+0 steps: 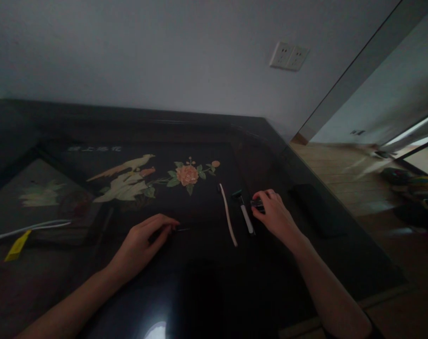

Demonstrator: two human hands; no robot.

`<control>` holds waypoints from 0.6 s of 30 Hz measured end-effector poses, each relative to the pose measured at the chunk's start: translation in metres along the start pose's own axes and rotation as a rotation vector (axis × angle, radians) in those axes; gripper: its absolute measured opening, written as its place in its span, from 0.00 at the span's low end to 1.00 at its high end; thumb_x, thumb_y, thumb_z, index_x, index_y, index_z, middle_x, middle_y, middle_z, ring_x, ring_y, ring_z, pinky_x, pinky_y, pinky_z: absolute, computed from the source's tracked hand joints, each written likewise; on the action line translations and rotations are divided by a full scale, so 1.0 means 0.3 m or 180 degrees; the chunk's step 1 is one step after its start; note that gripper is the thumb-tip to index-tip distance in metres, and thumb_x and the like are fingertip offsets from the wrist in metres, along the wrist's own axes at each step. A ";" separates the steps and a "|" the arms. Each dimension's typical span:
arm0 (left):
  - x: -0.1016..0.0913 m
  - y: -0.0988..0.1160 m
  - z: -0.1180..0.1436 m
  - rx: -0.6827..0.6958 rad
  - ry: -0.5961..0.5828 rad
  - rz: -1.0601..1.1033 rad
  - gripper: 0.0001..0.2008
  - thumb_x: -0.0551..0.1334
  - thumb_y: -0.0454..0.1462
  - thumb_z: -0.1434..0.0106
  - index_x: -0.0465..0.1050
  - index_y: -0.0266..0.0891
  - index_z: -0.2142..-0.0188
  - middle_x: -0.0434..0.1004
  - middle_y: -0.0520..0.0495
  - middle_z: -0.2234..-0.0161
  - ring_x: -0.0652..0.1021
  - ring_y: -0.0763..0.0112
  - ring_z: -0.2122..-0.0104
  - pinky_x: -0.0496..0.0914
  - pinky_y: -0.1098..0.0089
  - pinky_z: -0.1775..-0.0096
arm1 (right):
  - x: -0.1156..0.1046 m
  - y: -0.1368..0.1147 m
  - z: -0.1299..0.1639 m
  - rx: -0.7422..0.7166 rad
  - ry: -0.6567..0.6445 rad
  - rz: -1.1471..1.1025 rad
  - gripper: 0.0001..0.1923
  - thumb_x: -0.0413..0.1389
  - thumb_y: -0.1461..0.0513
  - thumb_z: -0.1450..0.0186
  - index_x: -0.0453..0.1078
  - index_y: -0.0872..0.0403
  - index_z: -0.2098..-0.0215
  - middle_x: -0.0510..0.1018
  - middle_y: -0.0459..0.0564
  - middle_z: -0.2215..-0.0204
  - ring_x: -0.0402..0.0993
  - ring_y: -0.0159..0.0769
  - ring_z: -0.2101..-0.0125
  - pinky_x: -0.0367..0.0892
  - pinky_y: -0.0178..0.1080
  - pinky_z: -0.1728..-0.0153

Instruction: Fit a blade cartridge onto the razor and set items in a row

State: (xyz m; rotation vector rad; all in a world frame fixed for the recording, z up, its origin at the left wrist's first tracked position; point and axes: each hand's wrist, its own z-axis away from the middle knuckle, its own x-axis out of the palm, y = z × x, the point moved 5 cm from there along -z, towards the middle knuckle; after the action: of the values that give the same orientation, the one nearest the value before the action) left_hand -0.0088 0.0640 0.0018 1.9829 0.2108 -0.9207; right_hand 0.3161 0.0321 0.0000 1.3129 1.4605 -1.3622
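Observation:
My left hand (146, 240) rests over the dark glossy table, thumb and fingertips pinched together. From the pinch a thin, shiny sliver (183, 229) sticks out to the right; its kind is too dim to tell. My right hand (275, 214) is closed around a small, dark, shiny object (257, 205), mostly covered by the fingers. Just left of that hand lies a razor (247, 218) with a pale handle and a green head pointing away. Beside the razor is a toothbrush (228, 214), its bristle end at the far side.
The tabletop (207, 134) carries a bird and peony picture. A white cable (47, 223) with a yellow tag (18, 246) lies at the left. A dark flat object (315, 209) sits right of my right hand. Behind stands a wall with sockets (289, 55).

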 end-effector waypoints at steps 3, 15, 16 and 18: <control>0.000 -0.003 0.000 -0.0071 -0.0009 -0.0022 0.10 0.55 0.39 0.34 0.76 0.42 0.61 0.80 0.49 0.68 0.80 0.69 0.69 0.76 0.70 0.65 | -0.034 -0.002 -0.005 0.0071 0.0180 -0.0100 0.07 0.55 0.60 0.37 0.65 0.51 0.61 0.68 0.54 0.60 0.69 0.46 0.60 0.68 0.45 0.66; -0.006 0.027 0.011 0.0074 -0.0051 -0.0048 0.06 0.57 0.38 0.35 0.72 0.40 0.63 0.77 0.50 0.70 0.77 0.71 0.71 0.73 0.72 0.68 | -0.119 -0.310 0.149 -0.1766 0.1200 -0.1626 0.24 0.56 0.67 0.35 0.47 0.51 0.82 0.57 0.40 0.84 0.54 0.28 0.81 0.55 0.35 0.78; -0.005 0.038 0.014 0.0149 -0.0059 -0.0051 0.05 0.57 0.37 0.35 0.71 0.40 0.65 0.75 0.50 0.70 0.77 0.71 0.71 0.72 0.73 0.68 | -0.107 -0.341 0.170 -0.1984 0.1155 -0.1582 0.24 0.56 0.66 0.35 0.49 0.51 0.83 0.58 0.40 0.85 0.54 0.28 0.81 0.56 0.35 0.77; 0.001 0.062 0.024 0.0307 -0.0063 -0.0057 0.05 0.56 0.34 0.35 0.67 0.39 0.69 0.73 0.50 0.71 0.75 0.72 0.71 0.71 0.73 0.68 | -0.091 -0.386 0.208 -0.2338 0.1234 -0.1571 0.22 0.55 0.64 0.33 0.53 0.52 0.83 0.59 0.40 0.86 0.54 0.28 0.81 0.55 0.35 0.77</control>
State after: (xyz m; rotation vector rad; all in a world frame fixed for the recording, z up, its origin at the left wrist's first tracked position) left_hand -0.0034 0.0475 0.0120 2.0623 0.1760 -0.9778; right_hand 0.2018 -0.0242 0.0422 0.7715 2.3677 -0.7009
